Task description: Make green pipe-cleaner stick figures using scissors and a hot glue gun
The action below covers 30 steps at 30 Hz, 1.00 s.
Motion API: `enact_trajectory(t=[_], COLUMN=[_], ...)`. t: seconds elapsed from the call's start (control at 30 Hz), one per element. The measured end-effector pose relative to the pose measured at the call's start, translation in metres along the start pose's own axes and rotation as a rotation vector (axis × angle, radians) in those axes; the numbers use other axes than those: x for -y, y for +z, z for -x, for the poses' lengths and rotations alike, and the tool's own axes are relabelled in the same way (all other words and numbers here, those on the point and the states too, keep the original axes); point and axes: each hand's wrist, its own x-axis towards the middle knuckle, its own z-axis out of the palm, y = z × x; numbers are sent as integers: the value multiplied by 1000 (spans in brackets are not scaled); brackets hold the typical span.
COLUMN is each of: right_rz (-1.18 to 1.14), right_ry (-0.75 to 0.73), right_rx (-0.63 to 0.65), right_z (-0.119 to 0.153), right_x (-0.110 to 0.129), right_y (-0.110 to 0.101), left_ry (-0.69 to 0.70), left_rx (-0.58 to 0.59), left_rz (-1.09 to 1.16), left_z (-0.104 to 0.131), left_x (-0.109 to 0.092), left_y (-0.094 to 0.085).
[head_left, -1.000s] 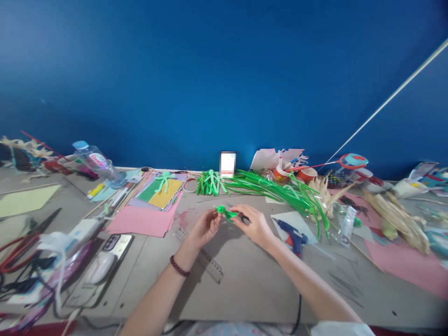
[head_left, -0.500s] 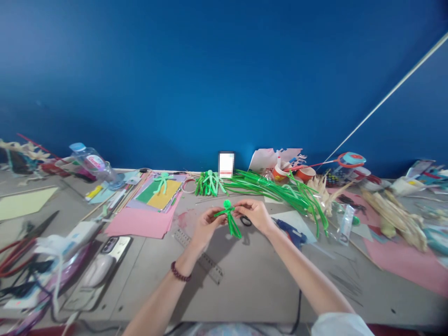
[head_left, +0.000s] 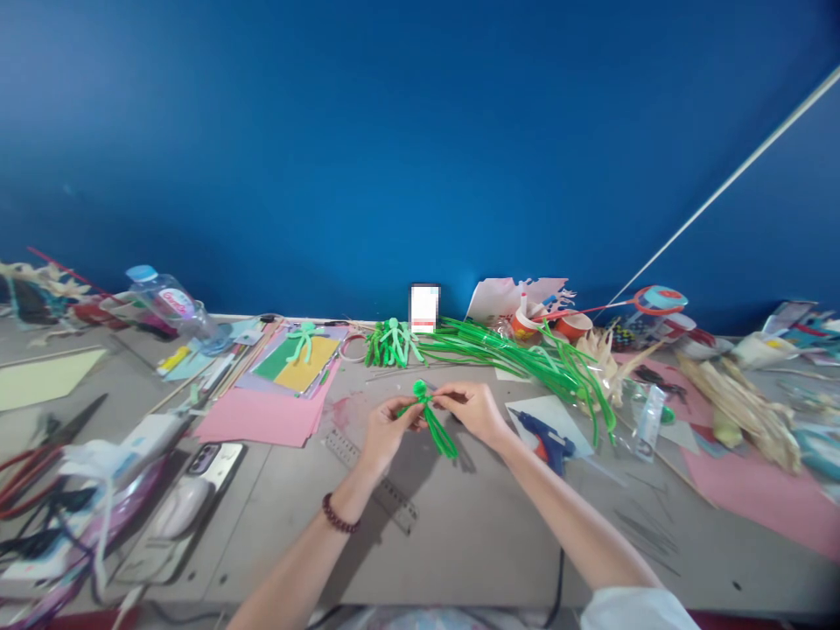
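Note:
Between my two hands is a small green pipe-cleaner figure point(head_left: 438, 430) with a round coiled head and long looped legs hanging down to the right. My left hand point(head_left: 392, 426) pinches its left side near the arm. With thumb and forefinger, my right hand point(head_left: 473, 411) grips the figure just under the head. The fingertips partly hide its arms. Below my left wrist lies a clear ruler point(head_left: 397, 507) flat on the table. Beyond my hands sits a pile of green pipe-cleaner figures point(head_left: 394, 343), and a bundle of green pipe cleaners point(head_left: 518, 354) stretches to the right.
A blue glue gun point(head_left: 548, 442) rests on white paper right of my right hand. Pink paper point(head_left: 262, 416) and coloured sheets lie left. Farther left are a phone point(head_left: 216, 459), large scissors point(head_left: 52, 455) and a bottle point(head_left: 171, 299). A blue wall point(head_left: 394, 157) stands behind.
The figure has tilted, its legs swinging to the right and its head moving slightly left. My right hand has shifted a little left and down, closer to my left hand. The black scissor handle beside it is now hidden.

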Motion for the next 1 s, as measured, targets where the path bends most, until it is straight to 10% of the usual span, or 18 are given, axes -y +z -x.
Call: enact_trajectory(t=[1.0], right_rz=[291], right_ry=[-219], right_rx=[33], right_z=[0], right_x=[-3], right_y=[-6], left_ry=[151], left_rx=[70], left_rz=[-267], left_z=[-2], left_x=[-1], left_y=[-7])
